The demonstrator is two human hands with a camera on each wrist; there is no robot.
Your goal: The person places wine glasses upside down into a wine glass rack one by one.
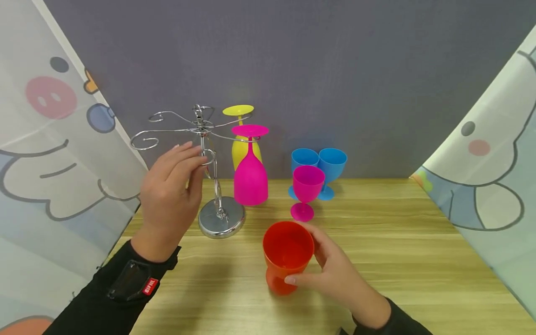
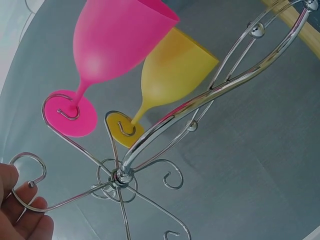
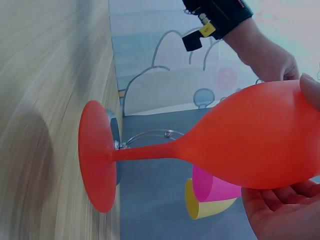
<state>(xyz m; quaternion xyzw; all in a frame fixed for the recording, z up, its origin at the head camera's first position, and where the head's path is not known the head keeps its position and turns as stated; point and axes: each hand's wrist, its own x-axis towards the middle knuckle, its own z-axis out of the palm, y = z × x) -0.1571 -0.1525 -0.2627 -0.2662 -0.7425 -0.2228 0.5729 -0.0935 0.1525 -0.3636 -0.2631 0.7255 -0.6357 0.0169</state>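
My right hand [image 1: 335,274] grips the red plastic goblet [image 1: 288,249] round its bowl and holds it upright, open end up. In the right wrist view the goblet's foot [image 3: 96,157] shows just over the table, its shadow apart from it. My left hand [image 1: 171,193] pinches one curled hook [image 2: 31,184] of the chrome glass rack [image 1: 222,218] between thumb and fingers. Upside down on neighbouring hooks hang a magenta goblet [image 1: 251,181] and, behind it, a yellow goblet [image 1: 238,151], each held by its foot.
Right of the rack, another magenta goblet [image 1: 309,184] stands upright before two blue goblets [image 1: 332,163]. A grey panel [image 1: 356,83] rises behind the wooden table [image 1: 389,242]. Cartoon-printed sheets flank it at left and right.
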